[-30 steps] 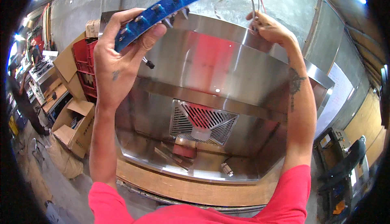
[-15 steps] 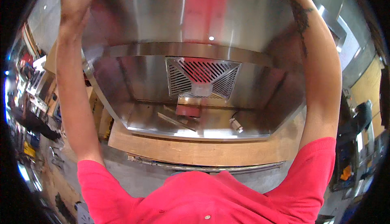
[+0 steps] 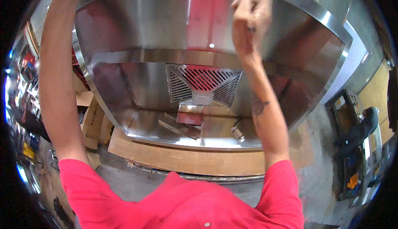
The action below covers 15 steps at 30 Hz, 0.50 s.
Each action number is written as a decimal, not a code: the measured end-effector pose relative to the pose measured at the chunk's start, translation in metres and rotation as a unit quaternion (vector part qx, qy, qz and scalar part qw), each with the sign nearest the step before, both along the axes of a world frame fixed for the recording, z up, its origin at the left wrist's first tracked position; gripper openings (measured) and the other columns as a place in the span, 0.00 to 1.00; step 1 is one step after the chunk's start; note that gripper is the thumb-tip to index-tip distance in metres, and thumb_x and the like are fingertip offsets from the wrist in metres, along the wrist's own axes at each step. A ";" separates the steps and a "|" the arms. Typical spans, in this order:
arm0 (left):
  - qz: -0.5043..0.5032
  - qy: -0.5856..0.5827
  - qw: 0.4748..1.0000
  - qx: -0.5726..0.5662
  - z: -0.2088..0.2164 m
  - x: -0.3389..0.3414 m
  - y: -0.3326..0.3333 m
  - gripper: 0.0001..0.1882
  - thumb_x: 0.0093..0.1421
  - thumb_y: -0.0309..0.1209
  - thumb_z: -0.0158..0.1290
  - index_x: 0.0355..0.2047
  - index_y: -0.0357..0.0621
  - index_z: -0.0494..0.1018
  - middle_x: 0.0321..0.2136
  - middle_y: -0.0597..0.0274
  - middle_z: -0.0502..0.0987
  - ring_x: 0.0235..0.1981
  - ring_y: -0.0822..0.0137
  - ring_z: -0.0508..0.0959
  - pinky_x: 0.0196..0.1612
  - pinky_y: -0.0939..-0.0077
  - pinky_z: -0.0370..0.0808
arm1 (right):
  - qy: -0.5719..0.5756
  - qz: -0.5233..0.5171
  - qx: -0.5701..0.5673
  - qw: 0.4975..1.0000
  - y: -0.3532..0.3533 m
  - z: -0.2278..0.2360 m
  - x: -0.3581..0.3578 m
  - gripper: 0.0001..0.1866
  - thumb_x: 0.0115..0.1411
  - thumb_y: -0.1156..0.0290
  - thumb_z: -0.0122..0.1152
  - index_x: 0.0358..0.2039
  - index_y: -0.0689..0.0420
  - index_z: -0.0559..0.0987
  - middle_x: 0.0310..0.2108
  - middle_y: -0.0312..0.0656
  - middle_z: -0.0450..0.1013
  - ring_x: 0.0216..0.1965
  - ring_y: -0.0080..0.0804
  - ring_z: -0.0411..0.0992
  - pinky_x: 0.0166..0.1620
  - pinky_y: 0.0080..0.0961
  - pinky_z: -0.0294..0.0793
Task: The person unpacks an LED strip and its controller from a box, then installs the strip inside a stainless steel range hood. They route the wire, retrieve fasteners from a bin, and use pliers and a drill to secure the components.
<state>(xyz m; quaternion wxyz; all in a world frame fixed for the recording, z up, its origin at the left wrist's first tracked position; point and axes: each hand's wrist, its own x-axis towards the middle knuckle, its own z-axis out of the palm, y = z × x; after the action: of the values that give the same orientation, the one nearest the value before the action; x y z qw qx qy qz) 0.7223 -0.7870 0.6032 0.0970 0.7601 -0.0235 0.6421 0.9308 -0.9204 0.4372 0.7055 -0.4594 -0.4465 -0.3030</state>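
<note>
1. The steel hood [image 3: 159,28] fills the middle of the frame, its wide inner face turned toward the camera and its lower edge over the wooden bench [image 3: 186,159].
2. The right hand [image 3: 253,13] is at the upper centre-right, in front of the hood's upper panel. Its fingers look bent inward, but blur hides the grip: I cannot tell how narrow it is, or whether it holds anything or touches the panel.
3. The left forearm [image 3: 60,84] runs up the left side to the upper-left edge. The left hand lies beyond that edge, so I cannot tell its state.
4. A slotted grille [image 3: 224,81] sits in the hood at the frame's centre.
5. Below it, inside the hood, are 1 thin strip [image 3: 176,128] left of centre and 1 small pale fitting [image 3: 237,134] right of centre.
6. A cardboard box [image 3: 93,125] stands at the lower left; an orange item [image 3: 353,181] shows at the lower right.
</note>
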 end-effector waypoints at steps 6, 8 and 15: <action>-0.037 0.024 0.999 -0.006 0.014 0.021 -0.002 0.15 0.63 0.42 0.65 0.34 0.42 0.79 0.25 0.73 0.77 0.26 0.82 0.72 0.29 0.83 0.69 | 0.240 0.652 0.050 0.718 0.042 0.007 0.050 0.11 0.67 0.71 0.51 0.46 0.61 0.75 0.48 0.49 0.75 0.52 0.41 0.72 0.57 0.41 0.75; 0.001 0.004 1.000 -0.015 0.014 0.010 -0.018 0.17 0.62 0.42 0.65 0.37 0.40 0.79 0.27 0.71 0.78 0.26 0.80 0.73 0.30 0.82 0.71 | 0.242 0.677 0.088 0.689 0.062 0.013 0.042 0.10 0.66 0.73 0.53 0.46 0.60 0.76 0.49 0.46 0.75 0.53 0.41 0.71 0.57 0.42 0.74; -0.032 0.002 0.999 -0.032 0.010 0.011 -0.013 0.17 0.61 0.43 0.66 0.35 0.40 0.78 0.26 0.70 0.78 0.27 0.80 0.74 0.30 0.81 0.72 | 0.255 0.777 0.146 0.556 0.072 0.018 0.040 0.14 0.64 0.74 0.57 0.50 0.58 0.78 0.50 0.42 0.76 0.57 0.37 0.69 0.62 0.46 0.71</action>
<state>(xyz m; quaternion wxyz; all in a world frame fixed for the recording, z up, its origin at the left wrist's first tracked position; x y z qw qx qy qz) 0.7332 -0.7998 0.6133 0.1424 0.7564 -0.0271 0.6379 0.9704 -0.8480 0.4553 0.8093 0.1171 -0.3809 0.4315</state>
